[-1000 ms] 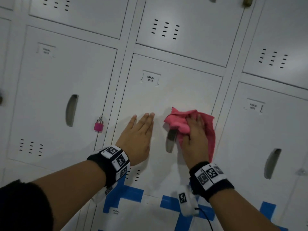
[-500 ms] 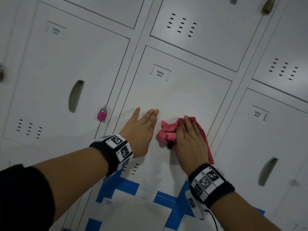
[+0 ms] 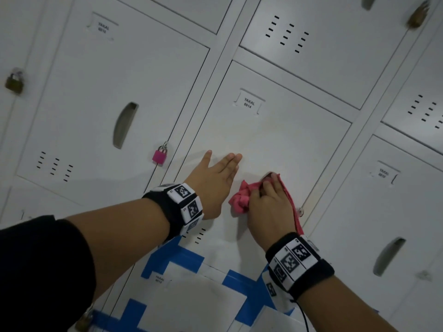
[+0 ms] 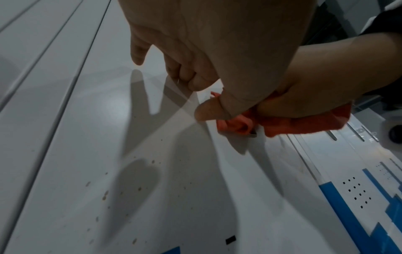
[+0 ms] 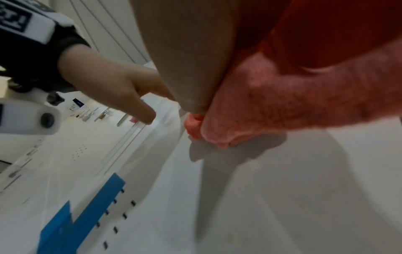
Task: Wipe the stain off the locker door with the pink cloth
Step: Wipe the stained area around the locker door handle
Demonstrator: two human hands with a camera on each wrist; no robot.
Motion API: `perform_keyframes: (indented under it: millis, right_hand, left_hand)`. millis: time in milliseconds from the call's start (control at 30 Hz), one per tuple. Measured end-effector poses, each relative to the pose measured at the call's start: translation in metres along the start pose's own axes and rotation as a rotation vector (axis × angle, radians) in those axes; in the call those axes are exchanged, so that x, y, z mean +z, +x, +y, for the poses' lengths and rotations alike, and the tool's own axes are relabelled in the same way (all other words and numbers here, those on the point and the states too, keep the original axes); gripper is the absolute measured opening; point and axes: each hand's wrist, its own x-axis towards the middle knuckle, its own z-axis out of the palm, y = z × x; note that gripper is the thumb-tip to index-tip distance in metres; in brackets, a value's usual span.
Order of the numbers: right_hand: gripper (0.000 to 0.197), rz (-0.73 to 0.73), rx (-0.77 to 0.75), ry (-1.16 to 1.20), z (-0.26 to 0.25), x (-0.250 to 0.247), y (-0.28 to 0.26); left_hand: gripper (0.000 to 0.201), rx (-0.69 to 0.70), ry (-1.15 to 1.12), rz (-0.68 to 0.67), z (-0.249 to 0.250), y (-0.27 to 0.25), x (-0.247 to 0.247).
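The right hand [image 3: 268, 207] presses the bunched pink cloth [image 3: 239, 200] against the locker door [image 3: 275, 140], fingers bent over the wad and pinning it to the metal; a loose flap of the cloth hangs past the hand toward 5 o'clock along the door's edge. The cloth sits over the door's handle slot, whose top edge just shows at 12 o'clock from the fingertips. In the left wrist view the cloth [image 4: 282, 125] bulges out under that hand, a dark bit of the slot visible beneath it. At 9 o'clock from the cloth the left hand [image 3: 215, 180] lies flat on the same door, fingers straight and together, thumb spread, holding nothing. Small brownish specks [image 4: 104, 195] dot the door below the left palm. The label [image 3: 248, 103] reads YAKAL 0014, at 12 o'clock from the hands. A pink padlock [image 3: 159, 155] hangs at 9 o'clock on the neighbouring door. Blue tape [image 3: 172, 259] crosses the lockers at 6 o'clock.
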Motion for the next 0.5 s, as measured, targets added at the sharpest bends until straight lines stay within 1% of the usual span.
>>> perform_keyframes:
  millis: [100, 167, 200, 233, 300, 433, 500]
  right_hand:
    - [0.017, -0.006, -0.002, 0.097, -0.011, 0.007, -0.012]
    - [0.013, -0.08, -0.008, 0.166, -0.012, 0.011, -0.016]
    - [0.015, -0.126, 0.0, 0.208, -0.011, 0.012, -0.015]
    - [0.018, -0.14, 0.003, 0.247, -0.008, 0.013, -0.015]
    - [0.017, -0.133, 0.015, 0.337, -0.004, 0.006, -0.015]
    - [0.016, -0.201, 0.039, 0.474, 0.0, -0.006, -0.013]
    - [0.024, -0.228, 0.089, 0.619, 0.005, -0.011, -0.013]
  left_hand:
    - [0.088, 0.004, 0.009, -0.003, -0.001, 0.001, 0.001]
    - [0.088, 0.009, 0.007, -0.006, -0.001, 0.001, 0.001]
    - [0.088, 0.009, 0.004, -0.01, -0.001, 0.001, 0.001]
    - [0.088, 0.006, 0.002, -0.015, 0.0, 0.001, 0.0]
    - [0.089, -0.001, 0.0, -0.013, 0.0, 0.001, 0.0]
    - [0.088, -0.001, -0.027, -0.014, -0.002, -0.001, 0.001]
    - [0.087, -0.001, -0.038, -0.028, -0.004, -0.002, -0.004]
